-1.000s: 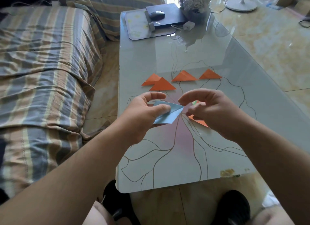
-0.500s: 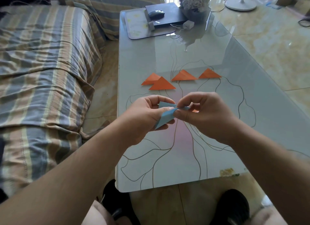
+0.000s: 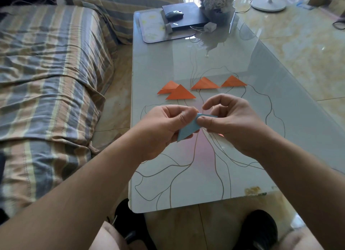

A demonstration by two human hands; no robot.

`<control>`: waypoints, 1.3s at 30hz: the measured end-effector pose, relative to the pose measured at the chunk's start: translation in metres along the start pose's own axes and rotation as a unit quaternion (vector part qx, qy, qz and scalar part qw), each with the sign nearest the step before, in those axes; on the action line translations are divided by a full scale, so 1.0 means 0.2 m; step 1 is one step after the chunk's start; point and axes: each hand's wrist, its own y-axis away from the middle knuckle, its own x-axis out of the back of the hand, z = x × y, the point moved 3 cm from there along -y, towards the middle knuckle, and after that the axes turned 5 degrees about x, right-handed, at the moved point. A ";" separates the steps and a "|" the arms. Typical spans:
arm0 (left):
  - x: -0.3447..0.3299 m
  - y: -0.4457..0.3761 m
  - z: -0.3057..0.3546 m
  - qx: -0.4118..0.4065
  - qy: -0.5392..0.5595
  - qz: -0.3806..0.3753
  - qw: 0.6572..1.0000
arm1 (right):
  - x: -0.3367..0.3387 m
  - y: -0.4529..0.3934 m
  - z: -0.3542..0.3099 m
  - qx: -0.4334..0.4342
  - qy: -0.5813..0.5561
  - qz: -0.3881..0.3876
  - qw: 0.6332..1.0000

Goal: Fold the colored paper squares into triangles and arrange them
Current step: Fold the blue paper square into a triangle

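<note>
At the left of the frame lay a striped sofa [image 3: 46, 72], beside the glass surface [image 3: 261, 119]. Just above centre, four orange triangles [image 3: 180, 94] sat in a loose row on the surface, the leftmost two overlapping. Below them, at centre, the left hand [image 3: 160, 130] pinched the blue paper [image 3: 188, 131] between thumb and fingers, lifted off the surface. The right hand [image 3: 229, 122] pinched the same paper's upper corner with its thumb, the forefinger arched free above. A scrap of orange showed under that hand. The paper looked light, thin and floppy, likely to crease wherever pressed and to slide on glass, so gripping near corners and along the fold edge seemed wisest.
</note>
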 end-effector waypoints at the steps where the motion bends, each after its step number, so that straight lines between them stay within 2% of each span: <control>1: 0.00 0.00 0.00 -0.006 -0.006 0.004 1.000 | 0.00 0.00 0.00 -0.002 0.001 0.001 1.000; 7: 0.02 -0.01 -0.01 -0.007 0.006 0.042 0.999 | -0.01 0.01 -0.01 -0.034 -0.027 -0.009 0.999; 13: 0.03 -0.02 -0.01 0.006 0.025 0.053 0.998 | -0.02 0.01 -0.01 -0.030 -0.023 0.000 0.999; 19: 0.05 -0.02 0.00 -0.038 0.000 0.105 0.994 | -0.01 0.00 -0.01 -0.035 -0.001 0.019 0.999; 25: 0.04 -0.02 0.00 -0.035 -0.010 0.112 0.993 | -0.01 0.00 -0.01 -0.040 0.024 0.032 0.998; 32: 0.05 -0.01 0.00 -0.053 -0.086 0.129 0.986 | 0.02 -0.01 -0.01 -0.054 0.031 0.048 0.997; 39: 0.05 -0.01 0.00 -0.038 -0.082 0.140 0.986 | 0.03 0.00 0.00 -0.124 -0.034 0.052 0.990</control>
